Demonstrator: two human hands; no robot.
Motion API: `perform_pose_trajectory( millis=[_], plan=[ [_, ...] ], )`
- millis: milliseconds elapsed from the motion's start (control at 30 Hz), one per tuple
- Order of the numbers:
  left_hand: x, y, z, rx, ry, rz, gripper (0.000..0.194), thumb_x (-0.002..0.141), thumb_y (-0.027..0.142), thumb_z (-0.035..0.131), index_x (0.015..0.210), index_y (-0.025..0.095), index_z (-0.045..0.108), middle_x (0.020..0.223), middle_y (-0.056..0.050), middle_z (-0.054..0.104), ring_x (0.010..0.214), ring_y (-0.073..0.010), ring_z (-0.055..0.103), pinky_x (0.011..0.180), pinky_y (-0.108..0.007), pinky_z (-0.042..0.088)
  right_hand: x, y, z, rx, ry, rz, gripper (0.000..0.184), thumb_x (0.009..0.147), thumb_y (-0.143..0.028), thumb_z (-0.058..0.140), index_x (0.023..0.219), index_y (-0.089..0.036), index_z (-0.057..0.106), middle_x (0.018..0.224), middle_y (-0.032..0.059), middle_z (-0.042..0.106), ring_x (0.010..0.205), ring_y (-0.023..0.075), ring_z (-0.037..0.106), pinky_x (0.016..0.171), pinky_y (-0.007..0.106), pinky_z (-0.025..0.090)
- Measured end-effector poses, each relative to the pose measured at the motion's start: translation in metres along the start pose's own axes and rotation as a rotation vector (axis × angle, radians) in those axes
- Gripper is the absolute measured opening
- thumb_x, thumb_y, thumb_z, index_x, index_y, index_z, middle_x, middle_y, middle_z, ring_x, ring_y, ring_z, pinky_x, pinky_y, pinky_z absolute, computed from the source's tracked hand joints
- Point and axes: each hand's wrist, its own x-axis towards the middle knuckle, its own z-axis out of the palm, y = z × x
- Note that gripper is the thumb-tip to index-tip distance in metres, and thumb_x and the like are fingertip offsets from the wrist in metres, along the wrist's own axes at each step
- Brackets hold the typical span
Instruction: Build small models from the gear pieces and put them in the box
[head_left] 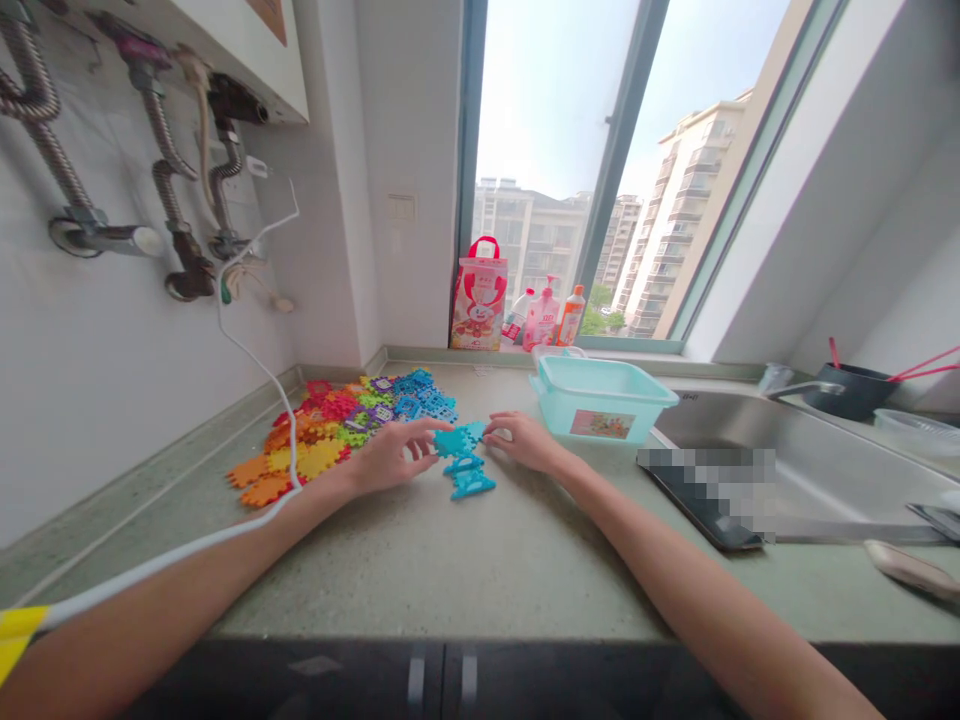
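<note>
Between my two hands is a light-blue gear-shaped plastic piece (456, 441) with toothed edges. My left hand (396, 453) pinches its left side, thumb below and fingers on top. At its right end, the fingers of my right hand (519, 440) are closed on the same piece. Just in front of it, more blue toothed pieces (472, 482) rest on the counter; whether they are joined to the held one I cannot tell. Left of my left hand spreads a heap of similar pieces (349, 408) in red, orange, yellow, green, purple and blue.
A turquoise plastic tub (600, 390) stands behind my right hand, beside the steel sink (795, 450). A dark flat device (697, 500) lies at the sink's edge. A white cable (259, 345) crosses over my left forearm. Bottles (541, 318) and a pink bag (478, 305) line the sill.
</note>
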Motion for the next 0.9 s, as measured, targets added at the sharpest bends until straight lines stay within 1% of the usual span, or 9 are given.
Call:
perform_pose_trajectory(
  millis=[100, 233, 333, 467, 533, 633, 800, 900],
  plan=[
    [-0.004, -0.001, 0.000, 0.046, -0.030, 0.030, 0.041, 0.092, 0.029, 0.071, 0.132, 0.022, 0.069, 0.087, -0.001, 0.075, 0.068, -0.0115, 0.068, 0.068, -0.022, 0.057, -0.002, 0.004, -0.003, 0.011, -0.004, 0.017, 0.012, 0.093, -0.029, 0.075, 0.101, -0.020, 0.078, 0.108, 0.0093, 0.079, 0.108, 0.0248, 0.072, 0.103, 0.038, 0.051],
    [-0.005, 0.002, 0.005, 0.109, -0.060, 0.102, 0.042, 0.091, 0.027, 0.073, 0.133, 0.024, 0.070, 0.087, -0.001, 0.076, 0.075, -0.0131, 0.069, 0.074, -0.024, 0.055, 0.000, 0.005, -0.002, 0.017, -0.030, 0.046, 0.012, 0.091, -0.025, 0.076, 0.102, -0.019, 0.077, 0.102, 0.0075, 0.080, 0.100, 0.0218, 0.072, 0.097, 0.034, 0.053],
    [-0.005, 0.005, 0.010, 0.126, -0.095, 0.116, 0.046, 0.091, 0.026, 0.072, 0.137, 0.024, 0.068, 0.091, -0.002, 0.076, 0.075, -0.0134, 0.067, 0.074, -0.024, 0.054, 0.002, 0.004, -0.003, 0.030, -0.051, 0.087, 0.025, 0.090, -0.026, 0.076, 0.113, -0.018, 0.076, 0.101, 0.0075, 0.080, 0.092, 0.0202, 0.072, 0.090, 0.033, 0.054],
    [-0.005, 0.007, 0.011, 0.176, -0.138, 0.115, 0.050, 0.090, 0.022, 0.068, 0.140, 0.025, 0.066, 0.094, -0.001, 0.076, 0.076, -0.0135, 0.066, 0.075, -0.025, 0.053, 0.003, 0.004, -0.004, 0.079, -0.062, 0.113, 0.051, 0.085, -0.021, 0.075, 0.135, -0.018, 0.069, 0.119, 0.0092, 0.078, 0.092, 0.0183, 0.071, 0.089, 0.031, 0.054],
    [-0.004, 0.008, 0.011, 0.201, -0.145, 0.118, 0.051, 0.091, 0.021, 0.066, 0.141, 0.025, 0.064, 0.095, -0.001, 0.076, 0.078, -0.0136, 0.067, 0.077, -0.025, 0.053, 0.002, 0.004, -0.003, 0.092, -0.058, 0.132, 0.059, 0.084, -0.020, 0.075, 0.142, -0.017, 0.065, 0.126, 0.0101, 0.076, 0.092, 0.0178, 0.070, 0.089, 0.030, 0.055],
    [-0.003, 0.010, 0.012, 0.222, -0.134, 0.099, 0.050, 0.092, 0.022, 0.065, 0.142, 0.025, 0.063, 0.097, -0.001, 0.076, 0.080, -0.0137, 0.067, 0.079, -0.025, 0.053, 0.002, 0.005, -0.001, 0.111, -0.057, 0.147, 0.062, 0.084, -0.019, 0.073, 0.145, -0.017, 0.063, 0.130, 0.0104, 0.075, 0.091, 0.0167, 0.069, 0.088, 0.028, 0.054],
    [-0.002, 0.007, 0.016, 0.211, -0.139, 0.044, 0.052, 0.092, 0.028, 0.068, 0.144, 0.026, 0.061, 0.098, 0.000, 0.076, 0.078, -0.0136, 0.067, 0.077, -0.026, 0.052, 0.003, 0.010, 0.001, 0.174, -0.071, 0.152, 0.065, 0.081, -0.020, 0.076, 0.145, -0.018, 0.062, 0.119, 0.0070, 0.076, 0.083, 0.0142, 0.066, 0.082, 0.027, 0.053],
    [-0.003, 0.005, 0.016, 0.196, -0.143, 0.024, 0.051, 0.092, 0.028, 0.069, 0.142, 0.025, 0.061, 0.095, 0.001, 0.075, 0.074, -0.0128, 0.066, 0.075, -0.025, 0.052, 0.004, 0.015, 0.002, 0.168, -0.036, 0.137, 0.070, 0.077, -0.020, 0.080, 0.145, -0.017, 0.062, 0.118, 0.0091, 0.075, 0.090, 0.0175, 0.067, 0.086, 0.031, 0.054]
  ],
)
